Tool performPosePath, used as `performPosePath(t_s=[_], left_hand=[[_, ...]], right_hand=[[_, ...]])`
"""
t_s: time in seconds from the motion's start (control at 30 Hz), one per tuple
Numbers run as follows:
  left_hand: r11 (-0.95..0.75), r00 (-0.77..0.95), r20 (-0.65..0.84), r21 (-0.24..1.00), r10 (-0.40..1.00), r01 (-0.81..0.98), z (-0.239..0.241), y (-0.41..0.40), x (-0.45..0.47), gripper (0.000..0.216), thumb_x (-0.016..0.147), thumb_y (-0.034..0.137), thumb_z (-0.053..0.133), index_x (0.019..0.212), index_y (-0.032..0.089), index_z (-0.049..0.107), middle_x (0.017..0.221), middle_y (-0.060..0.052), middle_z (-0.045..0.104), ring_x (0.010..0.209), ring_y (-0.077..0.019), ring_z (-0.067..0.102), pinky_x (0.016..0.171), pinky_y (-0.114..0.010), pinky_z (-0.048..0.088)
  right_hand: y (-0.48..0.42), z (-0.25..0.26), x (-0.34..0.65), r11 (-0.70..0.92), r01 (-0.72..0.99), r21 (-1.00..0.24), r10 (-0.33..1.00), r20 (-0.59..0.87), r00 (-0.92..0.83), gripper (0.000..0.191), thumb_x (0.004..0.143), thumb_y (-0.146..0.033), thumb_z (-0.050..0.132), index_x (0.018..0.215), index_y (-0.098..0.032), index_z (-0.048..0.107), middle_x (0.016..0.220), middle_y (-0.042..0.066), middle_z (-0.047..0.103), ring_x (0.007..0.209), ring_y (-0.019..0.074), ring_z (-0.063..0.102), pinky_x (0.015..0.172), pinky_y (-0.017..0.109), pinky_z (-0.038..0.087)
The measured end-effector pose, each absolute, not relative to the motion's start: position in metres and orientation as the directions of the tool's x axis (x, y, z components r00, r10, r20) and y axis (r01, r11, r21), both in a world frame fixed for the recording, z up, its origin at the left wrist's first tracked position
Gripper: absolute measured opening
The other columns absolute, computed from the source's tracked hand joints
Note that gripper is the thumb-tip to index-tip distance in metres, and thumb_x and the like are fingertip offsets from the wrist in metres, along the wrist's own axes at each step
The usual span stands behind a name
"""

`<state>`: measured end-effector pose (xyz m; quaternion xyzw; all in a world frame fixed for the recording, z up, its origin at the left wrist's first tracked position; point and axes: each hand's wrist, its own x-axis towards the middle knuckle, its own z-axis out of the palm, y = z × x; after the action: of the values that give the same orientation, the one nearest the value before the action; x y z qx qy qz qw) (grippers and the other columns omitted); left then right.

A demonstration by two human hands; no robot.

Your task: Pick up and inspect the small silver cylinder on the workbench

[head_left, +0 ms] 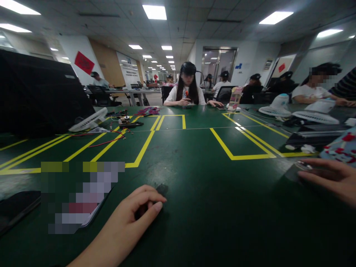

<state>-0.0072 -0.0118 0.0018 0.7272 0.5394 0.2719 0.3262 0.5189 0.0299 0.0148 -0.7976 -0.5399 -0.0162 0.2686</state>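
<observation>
My left hand (133,213) rests on the green table (194,178) near its front edge, fingers curled round a small dark object (161,190) whose end sticks out past my fingertips; I cannot make out what it is. My right hand (330,180) comes in from the right edge, fingers stretched out flat over a dark flat item (294,171) on the table.
Yellow tape lines (144,146) mark boxes on the table. A white fan part (89,120), red wires and small parts lie far left, beside a black screen (39,92). More white fan parts (278,105) sit far right. A person sits across the table; others work behind.
</observation>
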Motion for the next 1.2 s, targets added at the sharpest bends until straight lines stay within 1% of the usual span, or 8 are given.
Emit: performPosePath(t_s=[0.1,0.33,0.47,0.57,0.77,0.93,1.03,1.2], left_hand=[[-0.201,0.259,0.046,0.762,0.965,0.615,0.004,-0.012,-0.005,0.02,0.091,0.032,0.05,0.092,0.026,0.069,0.097,-0.002,0.063,0.088,-0.0225,0.062,0.08,-0.034,0.05],[-0.193,0.267,0.025,0.756,0.963,0.625,0.008,-0.013,-0.005,0.02,0.092,0.032,0.05,0.093,0.026,0.069,0.099,-0.003,0.062,0.091,-0.0237,0.062,0.083,-0.037,0.049],[-0.199,0.263,0.032,0.742,0.964,0.64,0.004,-0.012,-0.009,0.02,0.093,0.032,0.048,0.093,0.026,0.067,0.099,-0.003,0.062,0.093,-0.0236,0.061,0.085,-0.038,0.049],[-0.211,0.258,0.043,0.71,0.965,0.672,0.005,-0.011,-0.006,0.019,0.093,0.031,0.049,0.094,0.025,0.067,0.099,-0.003,0.063,0.093,-0.0239,0.061,0.085,-0.038,0.048],[-0.287,0.291,0.118,0.703,0.949,0.651,0.024,-0.003,0.036,0.022,0.091,0.027,0.053,0.11,0.026,0.065,0.1,-0.003,0.065,0.084,-0.0204,0.061,0.076,-0.035,0.05],[-0.429,0.396,0.225,0.708,0.89,0.561,0.039,0.013,0.075,0.02,0.089,0.022,0.057,0.1,0.028,0.073,0.097,-0.002,0.064,0.087,-0.0197,0.06,0.073,-0.031,0.048],[-0.431,0.364,0.26,0.719,0.894,0.545,0.043,0.02,0.078,0.015,0.087,0.022,0.061,0.09,0.025,0.075,0.089,-0.001,0.063,0.084,-0.0186,0.06,0.071,-0.029,0.047],[-0.365,0.305,0.222,0.733,0.926,0.575,0.034,0.02,0.059,0.012,0.086,0.029,0.065,0.092,0.028,0.076,0.086,0.0,0.062,0.081,-0.0187,0.06,0.073,-0.03,0.047]], right_hand=[[0.024,0.014,0.485,-0.23,0.861,-0.453,0.89,0.259,0.374,0.051,0.075,-0.051,0.064,0.117,-0.022,0.064,0.101,0.011,0.069,0.079,0.0206,0.067,0.069,0.031,0.053],[0.018,0.005,0.342,0.441,0.696,-0.566,0.885,0.404,-0.233,0.041,0.083,-0.037,0.06,0.122,-0.024,0.058,0.121,0.007,0.06,0.1,0.0163,0.063,0.087,0.031,0.056],[0.014,0.005,0.281,0.6,0.532,-0.598,0.8,0.426,-0.423,0.033,0.084,-0.03,0.06,0.116,-0.024,0.059,0.116,0.005,0.062,0.104,0.0139,0.061,0.092,0.03,0.054],[0.014,0.002,0.268,0.592,0.464,-0.659,0.797,0.394,-0.458,0.035,0.084,-0.029,0.059,0.118,-0.026,0.056,0.118,0.004,0.06,0.105,0.0128,0.06,0.093,0.03,0.053],[0.015,-0.01,0.271,0.413,0.385,-0.825,0.878,0.249,-0.408,0.075,0.077,-0.026,0.067,0.141,-0.029,0.027,0.12,0.004,0.058,0.106,0.0129,0.06,0.097,0.033,0.051],[0.017,-0.011,0.268,0.402,0.32,-0.858,0.871,0.251,-0.423,0.069,0.077,-0.021,0.065,0.136,-0.029,0.031,0.116,0.003,0.06,0.102,0.0114,0.062,0.094,0.03,0.051],[0.016,-0.008,0.269,0.394,0.323,-0.861,0.866,0.23,-0.445,0.066,0.078,-0.024,0.065,0.136,-0.028,0.033,0.115,0.002,0.061,0.099,0.011,0.062,0.091,0.029,0.052],[0.012,-0.002,0.273,0.454,0.447,-0.771,0.864,0.26,-0.431,0.047,0.078,-0.023,0.062,0.123,-0.029,0.049,0.112,-0.001,0.06,0.097,0.0089,0.06,0.088,0.025,0.051]])
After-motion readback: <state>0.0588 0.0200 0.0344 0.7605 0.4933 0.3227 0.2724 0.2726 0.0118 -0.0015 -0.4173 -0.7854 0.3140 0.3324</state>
